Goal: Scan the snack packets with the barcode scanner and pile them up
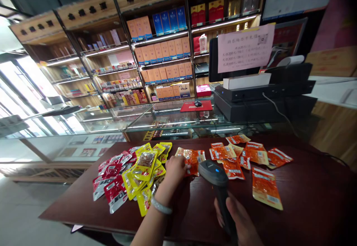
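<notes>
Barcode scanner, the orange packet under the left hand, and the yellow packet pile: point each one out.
Barcode scanner (pixel 213 171): head view, on its dark head.
Orange packet (pixel 192 158): head view, on its bare middle, right of the left hand (pixel 174 170).
Yellow packet pile (pixel 143 164): head view, on the top packet.

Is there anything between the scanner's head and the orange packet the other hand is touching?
Nothing visible. The scanner, gripped by the right hand, points at the orange packet under the left hand; only bare tabletop lies between.
</notes>
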